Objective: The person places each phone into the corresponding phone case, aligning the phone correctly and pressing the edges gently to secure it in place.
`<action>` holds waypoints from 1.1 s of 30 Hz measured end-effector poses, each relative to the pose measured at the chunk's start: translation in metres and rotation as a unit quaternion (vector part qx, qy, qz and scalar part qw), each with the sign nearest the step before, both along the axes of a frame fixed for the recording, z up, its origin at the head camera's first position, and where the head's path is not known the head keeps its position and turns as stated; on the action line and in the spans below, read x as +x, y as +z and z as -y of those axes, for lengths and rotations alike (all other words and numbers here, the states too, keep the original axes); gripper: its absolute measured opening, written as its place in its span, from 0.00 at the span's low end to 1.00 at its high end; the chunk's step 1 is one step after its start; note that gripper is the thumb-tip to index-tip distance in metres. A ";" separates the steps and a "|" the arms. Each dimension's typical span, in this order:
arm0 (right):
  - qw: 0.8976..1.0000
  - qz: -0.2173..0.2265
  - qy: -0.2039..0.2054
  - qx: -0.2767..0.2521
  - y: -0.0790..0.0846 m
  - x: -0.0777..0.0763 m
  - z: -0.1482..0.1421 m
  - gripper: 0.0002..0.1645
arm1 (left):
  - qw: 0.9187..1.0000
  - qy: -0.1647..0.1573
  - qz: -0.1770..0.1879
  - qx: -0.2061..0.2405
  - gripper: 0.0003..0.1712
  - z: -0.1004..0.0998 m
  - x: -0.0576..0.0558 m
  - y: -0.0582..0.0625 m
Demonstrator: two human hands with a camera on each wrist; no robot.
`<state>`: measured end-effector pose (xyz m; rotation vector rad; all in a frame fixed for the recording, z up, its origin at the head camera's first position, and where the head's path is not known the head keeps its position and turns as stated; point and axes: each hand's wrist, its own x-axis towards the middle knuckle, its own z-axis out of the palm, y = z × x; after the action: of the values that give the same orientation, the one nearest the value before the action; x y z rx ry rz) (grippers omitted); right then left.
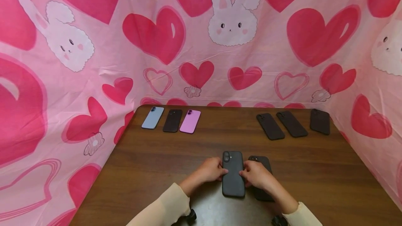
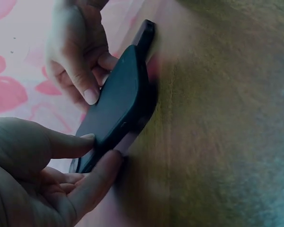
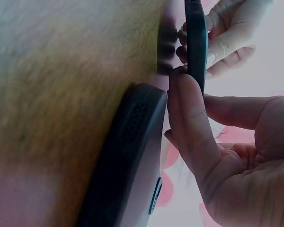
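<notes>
A pink cloth printed with hearts and rabbits hangs round three sides of the brown tabletop. On the tabletop, near its front edge and about midway across, lies the black phone, back up. Its long axis runs from the front edge toward the far edge, with the camera end pointing away from the person.

The left hand pinches the phone's left long edge, thumb on top and fingers curled at the side; the right hand pinches the right long edge the same way. The phone sits between the two hands. In the left wrist view the phone appears tipped up slightly off the wood on one side.

Just right of that phone, partly under the right hand, lies a second black phone, parallel to it.

Beyond the held phone, at the far left, lie a blue phone, a dark phone and a pink phone in a row. At the far right lie three black cases, well apart from the hands.
</notes>
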<state>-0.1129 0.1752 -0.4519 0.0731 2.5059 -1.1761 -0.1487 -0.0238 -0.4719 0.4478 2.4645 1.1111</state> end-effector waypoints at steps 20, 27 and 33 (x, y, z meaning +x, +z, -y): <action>0.999 -0.015 0.028 0.034 0.000 0.002 -0.003 0.09 | 0.968 -0.021 -0.126 -0.217 0.24 -0.011 0.002 0.009; 0.999 -0.008 0.032 0.025 0.000 0.001 -0.004 0.11 | 0.972 -0.020 -0.119 -0.203 0.23 -0.009 0.003 0.009; 0.999 -0.002 0.029 0.023 0.002 0.002 -0.005 0.13 | 0.975 -0.019 -0.117 -0.191 0.23 -0.008 0.003 0.009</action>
<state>-0.1111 0.1798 -0.4497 0.0092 2.5219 -1.0967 -0.1462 -0.0161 -0.4632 0.5265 2.7749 0.5717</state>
